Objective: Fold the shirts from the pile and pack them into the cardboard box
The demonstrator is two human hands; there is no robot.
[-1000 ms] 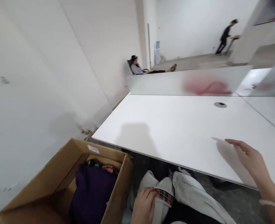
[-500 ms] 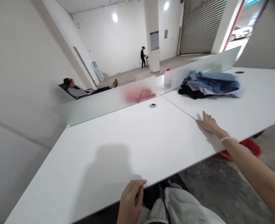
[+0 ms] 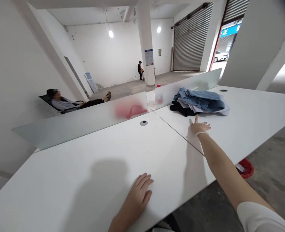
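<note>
A loose pile of folded clothes lies on the right part of the white table [image 3: 103,187]. On top is a blue denim garment [image 3: 202,100], with a white garment [image 3: 224,109] beneath it and a black garment [image 3: 181,109] at the bottom left. My right hand [image 3: 200,126], a pale bracelet at its wrist, stretches toward the pile with fingers spread; it holds nothing and is just short of the cloth. Over the table near the front edge, my left hand [image 3: 140,193] has its fingers extended and nothing in them.
Frosted dividers [image 3: 89,125] run along the table's back edge, with a blurred red item behind them. A red-lined bin [image 3: 247,169] stands on the floor at right. One person [image 3: 65,103] reclines in a chair at left; another person [image 3: 140,70] stands by the far pillar.
My right hand has reached forward from the table seam to the clothes, its fingers spreading. My left hand has moved from the front edge onto the tabletop and opened. The view has tilted up.
</note>
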